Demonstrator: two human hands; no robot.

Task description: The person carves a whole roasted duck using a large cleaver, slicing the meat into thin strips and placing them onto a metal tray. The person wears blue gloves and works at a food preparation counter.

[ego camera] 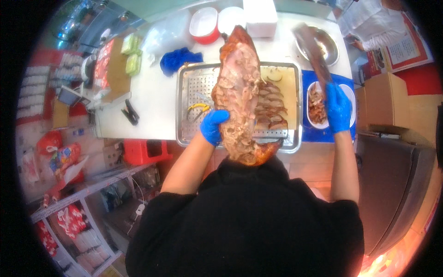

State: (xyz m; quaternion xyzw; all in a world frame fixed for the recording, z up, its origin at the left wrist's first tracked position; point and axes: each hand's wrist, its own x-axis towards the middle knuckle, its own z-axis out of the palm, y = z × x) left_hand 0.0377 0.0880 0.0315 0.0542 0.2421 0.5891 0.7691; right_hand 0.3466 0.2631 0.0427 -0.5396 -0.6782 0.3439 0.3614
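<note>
My left hand (213, 127), in a blue glove, grips the lower left side of a big piece of roasted meat (238, 79). The piece is raised in front of me, its pale, partly stripped inner side up and browned skin at its ends. My right hand (338, 108), gloved too, holds a long, flat, dark brown thing (316, 57) pointing away from me. Motion blurs it, so I cannot tell if it is a blade or a strip of meat. Under the raised piece, sliced meat (271, 104) rests on a cutting board (290, 93) in a perforated metal tray (181, 100).
Yellow-handled scissors (198, 108) lie in the tray. White containers (313, 124) with meat scraps stand beneath my right hand. Farther back are a metal bowl (332, 45), a blue cloth (180, 59) and a red-and-white tub (204, 26). A person (373, 27) stands at the far right.
</note>
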